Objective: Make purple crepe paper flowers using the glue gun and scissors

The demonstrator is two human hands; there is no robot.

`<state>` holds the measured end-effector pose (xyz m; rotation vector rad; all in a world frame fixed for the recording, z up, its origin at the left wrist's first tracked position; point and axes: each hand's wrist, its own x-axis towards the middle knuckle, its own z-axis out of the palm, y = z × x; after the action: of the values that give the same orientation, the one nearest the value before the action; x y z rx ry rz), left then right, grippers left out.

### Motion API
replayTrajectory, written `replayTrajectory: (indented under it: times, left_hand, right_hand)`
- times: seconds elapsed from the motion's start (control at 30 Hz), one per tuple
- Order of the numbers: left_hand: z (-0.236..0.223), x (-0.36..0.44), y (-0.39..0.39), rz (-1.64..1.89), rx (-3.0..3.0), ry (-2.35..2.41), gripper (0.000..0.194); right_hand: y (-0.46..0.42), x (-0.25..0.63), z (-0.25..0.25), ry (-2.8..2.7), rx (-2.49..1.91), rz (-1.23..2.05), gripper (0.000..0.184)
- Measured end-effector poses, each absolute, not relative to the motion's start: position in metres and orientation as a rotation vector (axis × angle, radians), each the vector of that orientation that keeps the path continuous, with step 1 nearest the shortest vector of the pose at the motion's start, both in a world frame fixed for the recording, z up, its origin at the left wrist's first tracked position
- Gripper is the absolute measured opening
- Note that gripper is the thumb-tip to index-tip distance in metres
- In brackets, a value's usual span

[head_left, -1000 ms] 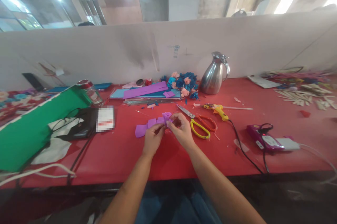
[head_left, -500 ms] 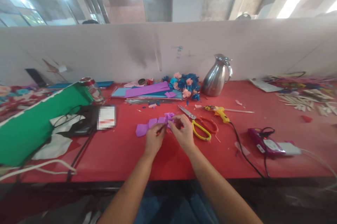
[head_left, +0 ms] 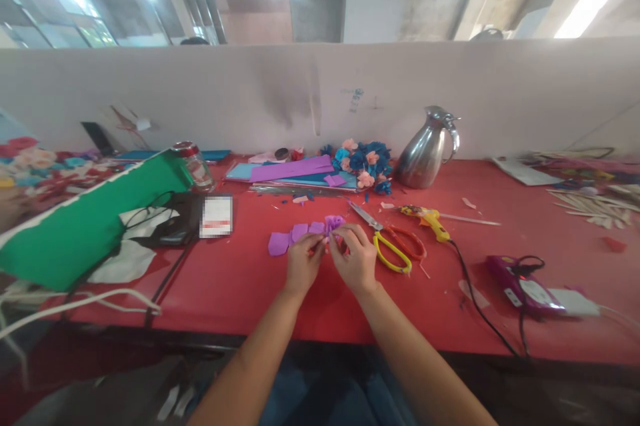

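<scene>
My left hand and my right hand meet over the red table, fingertips pinched together at the base of a purple paper flower. Its ruffled petals show just above my fingers; the part between the fingertips is hidden. Left of it, several purple paper pieces lie in an overlapping row. Close to my right hand rest scissors with one yellow and one red handle, blades pointing up and left. Beyond them lies a yellow glue gun with a black cord.
At the back are stacked blue and purple paper sheets, a bunch of blue and pink paper flowers and a steel jug. A green box and a glass jar stand left. A purple power strip lies right.
The whole view has shifted, so the table and hands appear farther right. Both hands keep their pinch on the purple flower, with only slight finger movement.
</scene>
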<state>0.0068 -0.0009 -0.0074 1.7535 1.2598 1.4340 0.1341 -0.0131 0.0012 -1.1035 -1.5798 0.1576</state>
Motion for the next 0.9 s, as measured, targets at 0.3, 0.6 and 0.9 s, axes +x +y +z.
replayTrajectory:
  times: [0.3, 0.6, 0.9]
  left_hand:
    - [-0.008, 0.007, -0.002, 1.4, 1.863, 1.275, 0.018]
    - [-0.008, 0.005, -0.002, 1.43, 1.84, 1.23, 0.021]
    - [-0.009, 0.004, 0.006, 1.47, 1.243, 1.115, 0.017]
  right_hand:
    - [-0.012, 0.134, -0.003, -1.602, -1.185, -0.021, 0.016]
    - [-0.012, 0.135, -0.002, -1.768, -1.01, -0.287, 0.022]
    - [-0.011, 0.128, 0.007, -1.462, -1.016, 0.414, 0.012]
